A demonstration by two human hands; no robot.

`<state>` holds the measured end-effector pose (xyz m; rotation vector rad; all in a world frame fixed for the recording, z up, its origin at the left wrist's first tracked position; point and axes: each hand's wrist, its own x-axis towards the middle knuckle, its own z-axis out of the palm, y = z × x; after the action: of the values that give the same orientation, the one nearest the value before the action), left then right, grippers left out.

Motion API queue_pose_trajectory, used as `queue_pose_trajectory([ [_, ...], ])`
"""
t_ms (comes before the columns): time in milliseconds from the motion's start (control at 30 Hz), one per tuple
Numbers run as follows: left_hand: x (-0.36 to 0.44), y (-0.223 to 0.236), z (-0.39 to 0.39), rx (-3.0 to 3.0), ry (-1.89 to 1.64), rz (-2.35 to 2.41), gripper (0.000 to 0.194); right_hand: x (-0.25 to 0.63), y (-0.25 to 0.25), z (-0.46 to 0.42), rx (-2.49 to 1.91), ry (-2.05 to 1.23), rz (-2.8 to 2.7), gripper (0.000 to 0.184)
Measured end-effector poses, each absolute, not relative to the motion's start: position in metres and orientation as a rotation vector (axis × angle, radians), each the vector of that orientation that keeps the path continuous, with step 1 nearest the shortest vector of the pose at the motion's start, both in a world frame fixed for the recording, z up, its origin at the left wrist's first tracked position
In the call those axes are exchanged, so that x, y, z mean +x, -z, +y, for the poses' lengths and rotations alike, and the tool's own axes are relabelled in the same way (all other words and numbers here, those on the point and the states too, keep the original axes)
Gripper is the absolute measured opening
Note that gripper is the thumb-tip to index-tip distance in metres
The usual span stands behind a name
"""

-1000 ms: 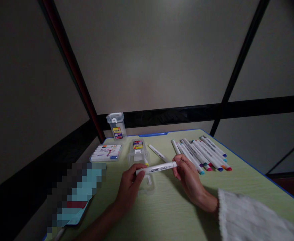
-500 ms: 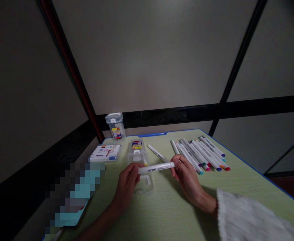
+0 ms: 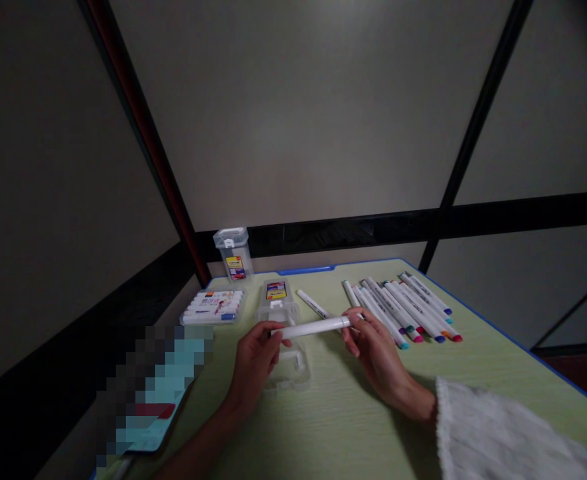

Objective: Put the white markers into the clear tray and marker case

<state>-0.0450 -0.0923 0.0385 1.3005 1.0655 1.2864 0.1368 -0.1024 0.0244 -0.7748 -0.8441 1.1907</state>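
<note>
A white marker (image 3: 313, 327) is held nearly level above the table, one end in each hand. My left hand (image 3: 256, 357) pinches its left end between thumb and fingers. Its right end is gripped by my right hand (image 3: 376, 360), whose fingertips cover that tip. No print shows on the side of the barrel facing me. Beneath and behind the marker lies an open clear plastic case (image 3: 293, 373), partly hidden by my left hand. Another white marker (image 3: 311, 303) rests on the table just behind, its near end hidden by the held one.
Several white markers (image 3: 393, 303) with coloured ends lie in a group at the right. A clear lidded box (image 3: 234, 257) stands at the back left, with a flat pack of markers (image 3: 213, 307) before it. A light-blue object (image 3: 153, 433), partly pixelated, lies at the table's (image 3: 343, 433) left edge.
The marker has been rolled between my fingers: its printed label, visible before, has turned out of sight. Both hands stay in nearly the same place.
</note>
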Motion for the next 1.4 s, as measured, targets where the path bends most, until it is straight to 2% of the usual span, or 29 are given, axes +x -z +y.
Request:
queue_pose_trajectory([
  [733,-0.0464,-0.0355,-0.0899,1.374,-1.186,1.086,0.042,0.1373,-0.0262,-0.1007,-0.756,-1.306,-0.815,0.034],
  [1400,-0.0493,-0.0323,-0.0884,1.422,-1.096,1.053,0.049,0.1374,-0.0276,-0.1027,-0.727,-1.339,-0.814,0.033],
])
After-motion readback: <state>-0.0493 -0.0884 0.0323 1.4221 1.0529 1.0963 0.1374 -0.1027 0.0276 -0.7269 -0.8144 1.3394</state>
